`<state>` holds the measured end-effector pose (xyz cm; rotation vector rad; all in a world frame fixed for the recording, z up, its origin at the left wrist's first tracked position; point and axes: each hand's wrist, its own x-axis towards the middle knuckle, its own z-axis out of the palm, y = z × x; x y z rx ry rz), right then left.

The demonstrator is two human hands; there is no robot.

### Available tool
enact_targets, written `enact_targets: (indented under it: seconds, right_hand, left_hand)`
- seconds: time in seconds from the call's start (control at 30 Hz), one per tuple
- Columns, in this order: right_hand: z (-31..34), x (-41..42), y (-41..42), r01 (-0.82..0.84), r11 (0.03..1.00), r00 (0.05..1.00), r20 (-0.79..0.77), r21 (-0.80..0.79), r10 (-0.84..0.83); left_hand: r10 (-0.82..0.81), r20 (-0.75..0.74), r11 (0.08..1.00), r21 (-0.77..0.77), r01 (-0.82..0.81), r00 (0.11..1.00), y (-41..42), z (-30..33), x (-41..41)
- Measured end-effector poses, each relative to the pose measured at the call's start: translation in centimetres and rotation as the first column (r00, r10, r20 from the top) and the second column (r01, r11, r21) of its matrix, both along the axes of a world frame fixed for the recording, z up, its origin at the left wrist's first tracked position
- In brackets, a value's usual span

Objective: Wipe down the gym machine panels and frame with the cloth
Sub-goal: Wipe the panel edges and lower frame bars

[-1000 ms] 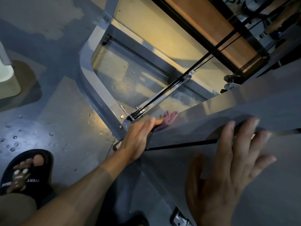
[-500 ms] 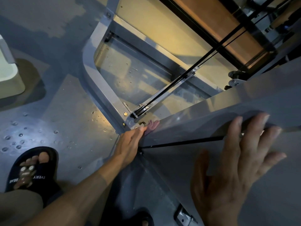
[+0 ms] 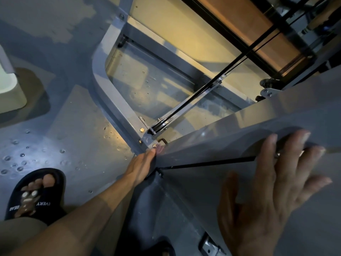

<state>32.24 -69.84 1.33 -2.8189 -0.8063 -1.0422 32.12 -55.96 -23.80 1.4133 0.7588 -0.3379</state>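
We see the left hand (image 3: pixel 141 166) reaching down along the lower edge of the grey machine panel (image 3: pixel 230 143), its fingers stretched out straight and close together toward the corner where the panel meets the curved frame (image 3: pixel 112 100). Just past the fingertips a small pinkish bit of the cloth (image 3: pixel 160 149) shows, pressed between the hand and the panel, right beside a brass bolt (image 3: pixel 154 145) on the frame joint; most of the cloth is hidden, and we cannot tell whether the fingers curl round it or only press it flat. The right hand (image 3: pixel 267 189) lies flat on the panel's face, fingers spread apart and straight, their tips at a dark curved recess near the panel's upper edge, holding nothing. A thin black slit (image 3: pixel 206 164) runs across the panel between the two hands. From the frame corner a black cable (image 3: pixel 208 87) runs on a metal bar up toward the top right, where a pulley bracket (image 3: pixel 267 90) sits behind the panel. The floor (image 3: pixel 60 126) to the left is wet, dotted with water drops. A foot in a dark sandal (image 3: pixel 35 194) with white lettering stands at the lower left, and a pale tub (image 3: pixel 9 89) sits at the left edge.
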Motion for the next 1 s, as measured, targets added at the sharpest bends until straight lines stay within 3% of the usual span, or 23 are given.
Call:
enact_targets:
  seconds: [0.13,0.3,0.4,0.5,0.63,0.7,0.83,1.0]
  right_hand:
    - [-0.2,0.1,0.0,-0.003,1.000,1.000,0.008,0.003,0.003]
    - [-0.3,0.2,0.0,-0.007,1.000,1.000,0.019,0.008,0.007]
    - [-0.4,0.3,-0.1,-0.022,1.000,0.999,0.026,-0.006,0.023]
    - [-0.4,0.2,-0.3,-0.026,1.000,0.999,0.027,-0.010,0.026]
    - [-0.4,0.2,-0.6,-0.034,0.999,0.999,0.016,-0.015,0.034]
    - [-0.6,0.2,-0.7,-0.043,0.999,0.999,0.007,-0.022,0.043]
    - [-0.9,0.1,-1.1,-0.050,0.998,0.999,-0.006,-0.024,0.050]
    - [-0.9,0.2,-1.1,-0.048,0.999,0.999,-0.010,-0.022,0.048]
  left_hand:
    - [-0.135,0.116,0.980,0.164,0.115,0.984,0.8,-1.1,0.4]
    - [-0.160,0.149,0.973,0.192,0.130,0.976,1.7,-1.8,1.0]
    - [-0.060,0.152,0.978,0.206,0.027,0.987,1.8,-3.0,1.2]
    - [0.146,0.133,0.967,0.191,-0.170,0.980,2.5,-3.1,1.9]
    - [0.321,0.212,0.854,0.356,-0.379,0.923,4.4,-2.3,2.3]
    - [0.286,0.229,0.817,0.450,-0.362,0.930,4.9,-2.5,2.5]
    - [0.109,0.240,0.833,0.508,-0.221,0.965,3.5,-2.4,2.9]
    - [-0.013,0.234,0.876,0.471,-0.101,0.972,1.2,-2.6,2.9]
